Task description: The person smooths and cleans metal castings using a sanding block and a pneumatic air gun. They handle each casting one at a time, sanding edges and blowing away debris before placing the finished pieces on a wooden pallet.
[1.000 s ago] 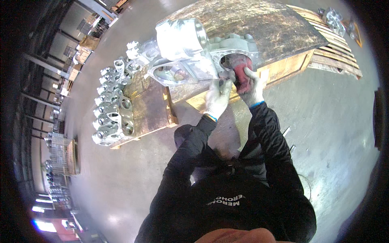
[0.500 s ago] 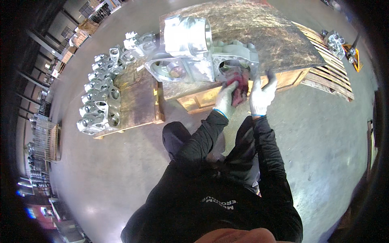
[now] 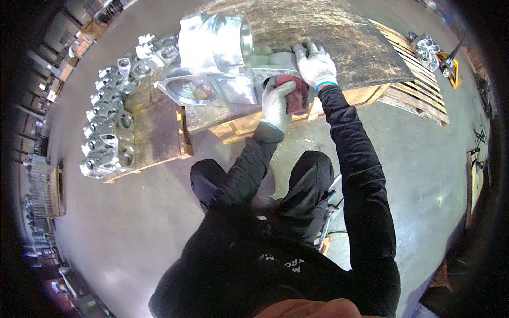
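A large silvery metal casting point(image 3: 233, 79) with a thick cylinder on top and round openings along its front lies at the near edge of the wooden tabletop. My gloved left hand point(image 3: 277, 103) is closed around a soft-looking dark red pad point(image 3: 298, 98), pressed at the casting's right-hand opening. Part of that opening is hidden behind the pad and fingers. On the right end of the same casting rests my gloved right hand point(image 3: 316, 64), palm down, its fingers stretched out and somewhat apart.
On a lower wooden platform point(image 3: 156, 130) at left stand several similar castings point(image 3: 108, 122) in a row. A slatted pallet point(image 3: 416, 87) lies beyond the table's right side, with more metal parts point(image 3: 426, 52) and a yellow pallet jack point(image 3: 449, 69). Grey concrete floor point(image 3: 132, 222) surrounds my legs.
My right hand has moved from in front of the casting onto its right end. My left hand has brought the red pad up against the opening. The view has shifted slightly.
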### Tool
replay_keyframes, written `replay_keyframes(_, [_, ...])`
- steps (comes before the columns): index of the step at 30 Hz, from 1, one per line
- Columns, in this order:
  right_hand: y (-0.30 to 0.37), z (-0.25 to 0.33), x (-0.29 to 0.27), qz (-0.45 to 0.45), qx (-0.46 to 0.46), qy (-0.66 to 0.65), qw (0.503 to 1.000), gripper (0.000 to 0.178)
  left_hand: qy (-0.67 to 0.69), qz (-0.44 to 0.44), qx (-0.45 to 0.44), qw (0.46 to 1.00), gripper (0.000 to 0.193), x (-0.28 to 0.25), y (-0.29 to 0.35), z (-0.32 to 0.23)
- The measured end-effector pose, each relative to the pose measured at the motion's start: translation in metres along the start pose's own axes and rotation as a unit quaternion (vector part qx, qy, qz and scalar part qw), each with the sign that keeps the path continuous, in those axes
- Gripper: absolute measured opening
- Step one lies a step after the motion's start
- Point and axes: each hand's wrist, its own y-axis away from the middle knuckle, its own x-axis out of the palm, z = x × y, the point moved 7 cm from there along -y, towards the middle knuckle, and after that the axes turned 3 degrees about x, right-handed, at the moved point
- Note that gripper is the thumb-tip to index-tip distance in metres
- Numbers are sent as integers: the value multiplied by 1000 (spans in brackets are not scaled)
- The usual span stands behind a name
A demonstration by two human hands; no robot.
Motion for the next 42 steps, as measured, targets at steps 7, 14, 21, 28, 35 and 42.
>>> replay_keyframes(7, [7, 11, -11, 3, -55, -13, 998, 67, -817, 233, 293, 438, 21, 44, -2, -10])
replay_keyframes(14, [-3, -1, 8, 1, -115, 63, 991, 57, -859, 245, 217, 393, 25, 45, -16, -8])
replay_keyframes(21, [-4, 0, 3, 14, -94, 73, 993, 55, -67, 73, -48, 994, 28, -6, -1, -21])
replay_keyframes(28, [-2, 6, 5, 18, -133, 78, 988, 62, -308, 74, 168, 934, 21, 8, -1, -11])
replay_keyframes(35, [32, 8, -31, -40, -49, -170, 983, 67, -897, 202, 263, 293, 16, 45, 29, -6])
replay_keyframes(42, [187, -68, 21, -131, 214, -540, 803, 65, -626, 132, 139, 756, 36, -22, 57, -44])
